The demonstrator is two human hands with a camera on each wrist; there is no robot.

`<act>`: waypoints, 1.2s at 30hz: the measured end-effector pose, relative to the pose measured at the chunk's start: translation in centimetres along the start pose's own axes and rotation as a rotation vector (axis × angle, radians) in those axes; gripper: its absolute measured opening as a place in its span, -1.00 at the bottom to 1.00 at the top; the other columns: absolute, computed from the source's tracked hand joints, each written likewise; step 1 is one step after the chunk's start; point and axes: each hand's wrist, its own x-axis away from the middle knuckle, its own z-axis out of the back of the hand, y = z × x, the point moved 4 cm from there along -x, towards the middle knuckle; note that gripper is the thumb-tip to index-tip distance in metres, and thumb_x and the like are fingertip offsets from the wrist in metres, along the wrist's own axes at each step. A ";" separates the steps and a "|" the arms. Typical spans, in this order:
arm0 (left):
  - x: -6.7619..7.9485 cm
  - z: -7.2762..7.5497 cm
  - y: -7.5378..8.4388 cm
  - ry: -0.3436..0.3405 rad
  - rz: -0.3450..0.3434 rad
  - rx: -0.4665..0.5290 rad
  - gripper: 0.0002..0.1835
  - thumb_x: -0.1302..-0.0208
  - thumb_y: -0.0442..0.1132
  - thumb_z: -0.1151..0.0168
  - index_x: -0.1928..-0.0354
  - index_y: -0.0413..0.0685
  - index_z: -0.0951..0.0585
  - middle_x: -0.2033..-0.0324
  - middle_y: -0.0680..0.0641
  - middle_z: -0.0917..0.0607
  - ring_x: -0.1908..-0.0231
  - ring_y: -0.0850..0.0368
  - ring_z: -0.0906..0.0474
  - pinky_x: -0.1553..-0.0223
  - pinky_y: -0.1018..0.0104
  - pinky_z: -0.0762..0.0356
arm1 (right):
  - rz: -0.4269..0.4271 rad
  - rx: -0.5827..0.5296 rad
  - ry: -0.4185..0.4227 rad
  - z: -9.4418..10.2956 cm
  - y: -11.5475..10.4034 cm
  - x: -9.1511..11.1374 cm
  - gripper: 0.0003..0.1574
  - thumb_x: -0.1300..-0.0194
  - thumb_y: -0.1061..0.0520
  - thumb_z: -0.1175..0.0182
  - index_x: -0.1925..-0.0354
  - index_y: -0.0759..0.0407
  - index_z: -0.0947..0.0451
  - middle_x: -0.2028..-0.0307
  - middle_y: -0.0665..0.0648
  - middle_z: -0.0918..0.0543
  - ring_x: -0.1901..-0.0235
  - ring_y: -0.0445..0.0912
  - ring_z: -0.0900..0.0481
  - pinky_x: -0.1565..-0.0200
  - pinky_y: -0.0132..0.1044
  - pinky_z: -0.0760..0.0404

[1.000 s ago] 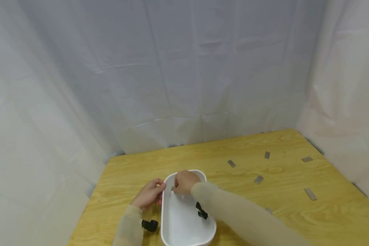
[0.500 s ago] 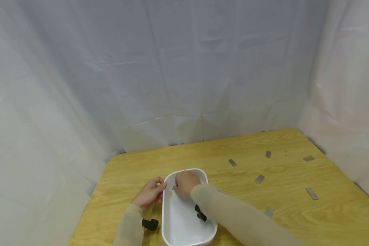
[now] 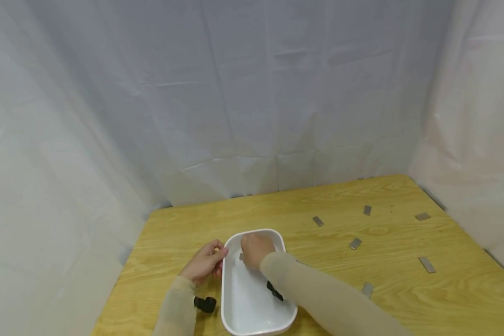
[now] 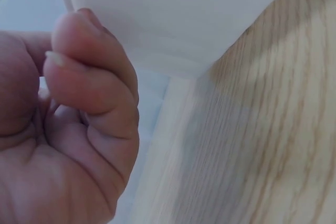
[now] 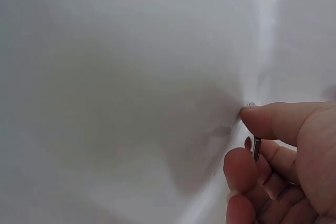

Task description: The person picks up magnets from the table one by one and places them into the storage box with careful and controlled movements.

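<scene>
A deep white tray [image 3: 248,305] with rounded corners stands on the table's near side in the head view. My left hand [image 3: 203,265] holds its left rim near the far end, thumb at the edge. The left wrist view shows curled fingers [image 4: 105,93] against the tray's outer wall. Inside the far end, my right hand [image 3: 257,249] reaches down, pinching a small grey metal plate [image 5: 257,149] between thumb and fingers, seen edge-on in the right wrist view. A grey corner of the plate [image 3: 241,256] shows left of that hand in the head view.
Several grey rectangular plates lie scattered on the wooden table [image 3: 180,224] right of the tray, one [image 3: 367,289] close to the right forearm. White sheeting [image 3: 252,116] encloses the back and both sides. A black camera mount [image 3: 205,304] juts from the left wrist.
My right hand and the plate shift slightly right inside the tray. The left hand stays at the rim. The head view drifts a little.
</scene>
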 end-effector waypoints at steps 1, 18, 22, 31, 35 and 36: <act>0.0 0.0 0.0 0.001 0.000 -0.002 -0.72 -0.45 -0.16 -0.06 0.17 -0.27 -0.31 0.63 -0.02 -0.44 0.69 0.19 -0.34 0.64 0.39 -0.32 | 0.002 0.003 0.005 0.0 0.0 0.0 -0.72 -0.10 0.04 -0.40 0.57 0.05 -0.49 0.62 -0.06 -0.52 0.60 -0.18 -0.41 0.44 -0.21 -0.50; 0.2 0.0 0.1 0.015 -0.001 -0.032 -0.73 -0.45 -0.16 -0.06 0.17 -0.26 -0.32 0.64 -0.03 -0.44 0.68 0.18 -0.35 0.64 0.36 -0.32 | 0.001 -0.042 -0.036 -0.2 0.2 0.2 -0.65 -0.17 -0.01 -0.35 0.65 0.04 -0.51 0.70 -0.10 -0.46 0.69 -0.21 -0.39 0.59 -0.33 -0.42; 0.0 0.0 0.0 0.018 -0.006 -0.039 -0.74 -0.44 -0.17 -0.07 0.18 -0.26 -0.32 0.64 -0.03 -0.45 0.68 0.18 -0.36 0.63 0.35 -0.33 | -0.004 -0.018 -0.026 0.1 0.1 0.4 -0.74 -0.15 0.05 -0.36 0.58 0.06 -0.53 0.63 -0.07 -0.52 0.65 -0.20 -0.43 0.57 -0.29 -0.47; -0.2 0.1 -0.4 0.023 -0.001 -0.030 -0.74 -0.45 -0.16 -0.06 0.19 -0.23 -0.32 0.66 -0.01 -0.44 0.71 0.19 -0.36 0.64 0.37 -0.33 | -0.001 0.048 -0.005 0.5 0.0 0.8 -0.82 -0.15 0.17 -0.31 0.52 0.07 -0.52 0.57 -0.02 -0.56 0.63 -0.20 -0.42 0.56 -0.29 -0.49; -0.2 0.1 -0.3 0.018 -0.006 -0.027 -0.75 -0.46 -0.17 -0.05 0.19 -0.23 -0.31 0.67 -0.01 -0.43 0.71 0.19 -0.36 0.65 0.39 -0.33 | -0.005 0.057 -0.007 0.8 -0.1 0.9 -0.84 -0.15 0.16 -0.34 0.48 0.08 -0.53 0.57 -0.02 -0.55 0.64 -0.21 -0.40 0.57 -0.33 -0.46; -0.2 0.2 -0.2 0.016 -0.009 -0.026 -0.76 -0.46 -0.17 -0.04 0.19 -0.23 -0.31 0.67 -0.01 -0.43 0.71 0.19 -0.36 0.65 0.39 -0.33 | -0.007 0.062 -0.006 0.8 -0.1 0.9 -0.85 -0.14 0.16 -0.35 0.46 0.08 -0.54 0.56 -0.02 -0.56 0.63 -0.21 -0.41 0.57 -0.33 -0.47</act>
